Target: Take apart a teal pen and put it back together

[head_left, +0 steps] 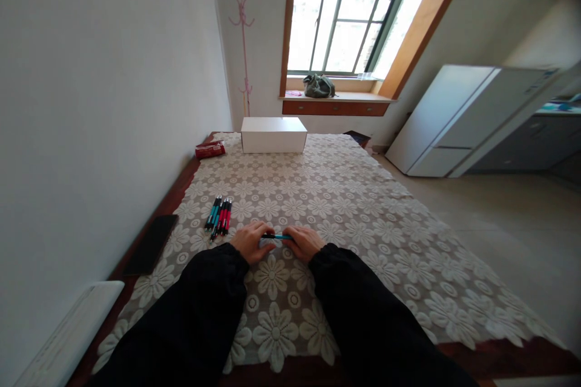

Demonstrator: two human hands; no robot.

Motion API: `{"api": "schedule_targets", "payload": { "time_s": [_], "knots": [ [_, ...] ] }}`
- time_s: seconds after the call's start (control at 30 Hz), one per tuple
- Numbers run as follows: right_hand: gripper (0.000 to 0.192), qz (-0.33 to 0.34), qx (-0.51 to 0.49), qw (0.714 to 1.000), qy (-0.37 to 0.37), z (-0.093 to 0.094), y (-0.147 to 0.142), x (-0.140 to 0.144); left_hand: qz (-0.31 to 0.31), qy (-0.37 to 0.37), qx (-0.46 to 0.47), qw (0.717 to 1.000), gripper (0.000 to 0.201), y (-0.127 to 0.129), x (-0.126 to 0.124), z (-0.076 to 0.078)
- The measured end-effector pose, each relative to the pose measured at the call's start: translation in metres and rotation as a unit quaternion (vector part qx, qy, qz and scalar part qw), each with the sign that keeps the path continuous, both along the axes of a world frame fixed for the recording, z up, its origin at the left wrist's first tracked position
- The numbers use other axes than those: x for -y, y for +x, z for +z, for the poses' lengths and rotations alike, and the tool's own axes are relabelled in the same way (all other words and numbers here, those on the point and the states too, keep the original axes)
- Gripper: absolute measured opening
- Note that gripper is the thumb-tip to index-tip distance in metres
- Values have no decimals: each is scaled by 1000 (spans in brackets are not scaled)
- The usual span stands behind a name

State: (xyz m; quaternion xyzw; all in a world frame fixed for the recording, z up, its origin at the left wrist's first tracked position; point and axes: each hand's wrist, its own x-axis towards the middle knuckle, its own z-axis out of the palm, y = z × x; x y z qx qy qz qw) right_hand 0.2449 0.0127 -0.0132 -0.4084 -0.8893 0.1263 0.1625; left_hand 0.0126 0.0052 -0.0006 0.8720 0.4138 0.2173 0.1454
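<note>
Between my two hands, a black and blue pen [278, 236] lies crosswise just over the lace tablecloth [272, 278]. My left hand [252, 242] pinches its black end. The blue end is in the closed fingers of my right hand [303, 242]. To the left of my left hand, several pens [218, 217] with blue, red and black barrels lie side by side on the cloth. Both hands are low over the near middle of the table, and parts of the pen are covered by the fingers.
A white box [274, 135] stands at the table's far end, with a red packet [210, 150] left of it. A dark phone-like slab [152, 244] lies at the left edge by the wall. A white object [75, 332] sits at the near left. Beyond are a window and a white refrigerator [458, 121].
</note>
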Motion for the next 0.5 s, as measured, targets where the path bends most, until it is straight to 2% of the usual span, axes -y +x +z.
{"api": "schedule_targets", "payload": {
  "time_s": [0.13,0.33,0.5],
  "knots": [
    [15,6,9,1000,2,0,0,1,8,1,-4,1000,13,1,0,0],
    [25,21,20,999,35,-1,-2,3,-4,14,-22,1000,23,1,0,0],
    [17,22,-14,999,34,-4,-1,1,-6,17,-38,999,25,0,1,1]
  ]
}}
